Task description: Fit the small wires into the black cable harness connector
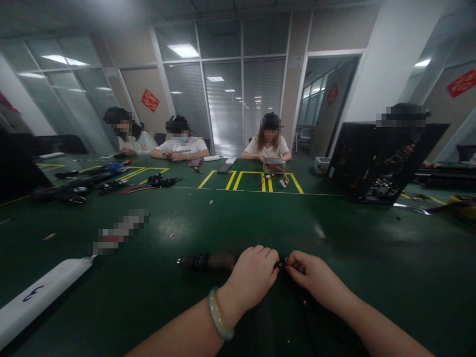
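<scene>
A dark, slim electric screwdriver (217,263) lies sideways low over the green table, its metal bit pointing left. My left hand (255,267), with a pale bangle at the wrist, is wrapped around the rear part of its body. At the tool's right end, my right hand (310,275) is closed in a pinch on a cord end, close against my left fingers. The dark cord (305,310) runs down from there toward me. Fingers hide most of the joint between cord and tool, so I cannot tell whether the two are connected.
A white bar marked with a numeral (40,300) lies at left. Cable bundles (156,182) sit farther back. At right stands a black computer case (372,163). Across the green table (223,218) several people work, one with a power supply unit (274,165).
</scene>
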A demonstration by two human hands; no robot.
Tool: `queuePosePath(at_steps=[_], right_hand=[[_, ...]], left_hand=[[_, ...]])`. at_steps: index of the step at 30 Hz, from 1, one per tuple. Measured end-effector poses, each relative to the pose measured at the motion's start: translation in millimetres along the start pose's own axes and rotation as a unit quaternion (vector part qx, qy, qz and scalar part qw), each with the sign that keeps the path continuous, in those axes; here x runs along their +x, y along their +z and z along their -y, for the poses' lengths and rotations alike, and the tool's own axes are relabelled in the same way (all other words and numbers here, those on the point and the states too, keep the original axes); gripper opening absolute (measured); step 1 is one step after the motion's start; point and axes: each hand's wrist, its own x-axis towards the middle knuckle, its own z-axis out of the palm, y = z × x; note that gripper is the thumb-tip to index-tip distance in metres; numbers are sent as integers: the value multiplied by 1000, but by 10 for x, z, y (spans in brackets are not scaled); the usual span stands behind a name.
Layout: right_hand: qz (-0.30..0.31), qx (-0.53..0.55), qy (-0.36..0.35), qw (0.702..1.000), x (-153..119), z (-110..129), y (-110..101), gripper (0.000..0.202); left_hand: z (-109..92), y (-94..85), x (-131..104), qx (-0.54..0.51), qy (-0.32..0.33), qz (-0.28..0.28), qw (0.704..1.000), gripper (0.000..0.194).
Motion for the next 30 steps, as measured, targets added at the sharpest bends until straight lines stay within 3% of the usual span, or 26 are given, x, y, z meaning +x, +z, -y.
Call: queuePosePath(at_steps=[30], right_hand=[[6,-5,-17,1000,-7,-8,10,10]], left_hand=[[43,47,-15,-58,9,-39,998,7]])
